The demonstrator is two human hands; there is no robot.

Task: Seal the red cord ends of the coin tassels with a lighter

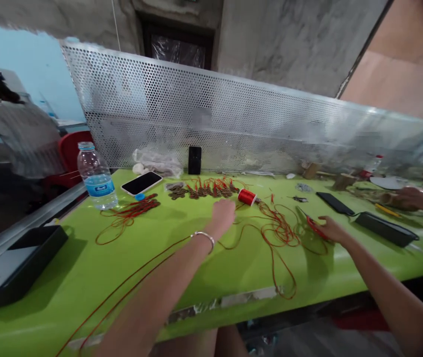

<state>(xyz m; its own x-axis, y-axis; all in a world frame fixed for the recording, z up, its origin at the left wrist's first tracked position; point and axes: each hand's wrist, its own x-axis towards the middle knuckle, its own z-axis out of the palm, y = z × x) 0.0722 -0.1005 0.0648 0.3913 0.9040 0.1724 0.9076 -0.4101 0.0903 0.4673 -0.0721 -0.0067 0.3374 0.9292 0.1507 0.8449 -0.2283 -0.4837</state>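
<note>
My left hand (223, 214), with a bracelet at the wrist, is over the middle of the green table, just in front of a row of brown pieces with red cord (211, 189). Its fingers are curled and what they hold, if anything, is hidden. My right hand (328, 229) is closed on red-handled scissors (313, 227), blades pointing up and left. Between the hands stand a spool of red thread (247, 197) and a loose tangle of red cord (278, 228). Long red cord also runs beneath my left forearm toward the near left edge.
A water bottle (97, 178), a white-edged phone (142, 183) and a black tray (21, 267) are on the left. Corded pieces (137, 208) lie near the bottle. Black cases (386, 229) lie right, near another person's hand (412, 197). A perforated metal screen (196, 109) borders the back.
</note>
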